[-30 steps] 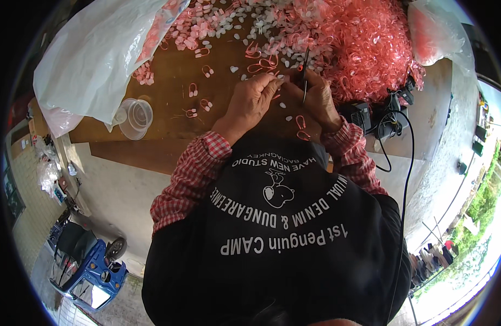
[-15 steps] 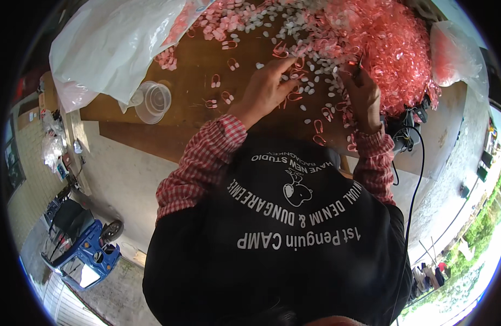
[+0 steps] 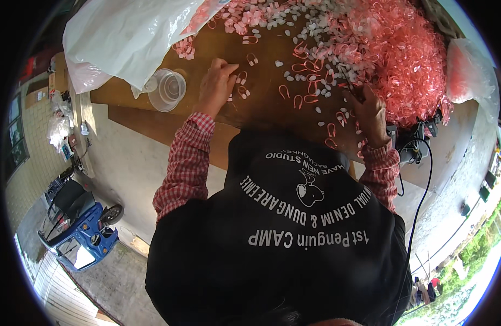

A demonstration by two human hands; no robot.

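My left hand (image 3: pixel 213 86) is over the brown wooden tabletop (image 3: pixel 264 79), its index finger and thumb reaching to the right, slightly parted; I cannot tell whether anything is pinched between them. Just beside those fingertips lie a few small pink U-shaped loops with whitish tips (image 3: pixel 242 77), some partly hidden by my hand. My right hand (image 3: pixel 366 111) is closed around a slim dark pointed tool with a reddish spot (image 3: pixel 347 82), its tip directed away from me, toward the edge of a big heap of translucent pink plastic pieces (image 3: pixel 408 60). Between my hands, a loose group of bent pink loops (image 3: pixel 313 81) lies flat on the wood, nearer my right hand, with small white oval pieces (image 3: pixel 279 63) scattered around and beyond it. Left of my left hand stands a clear round plastic cup (image 3: pixel 171 89), near the edge of a large white plastic bag (image 3: pixel 125 41). Right of the heap sits a clear plastic bag with pink contents (image 3: pixel 462 79). Beside my right wrist, at the table's near side, are black electrical parts (image 3: pixel 416 133), from which a black cable (image 3: pixel 429 174) runs down past my red-and-white checked sleeve (image 3: pixel 382 165).
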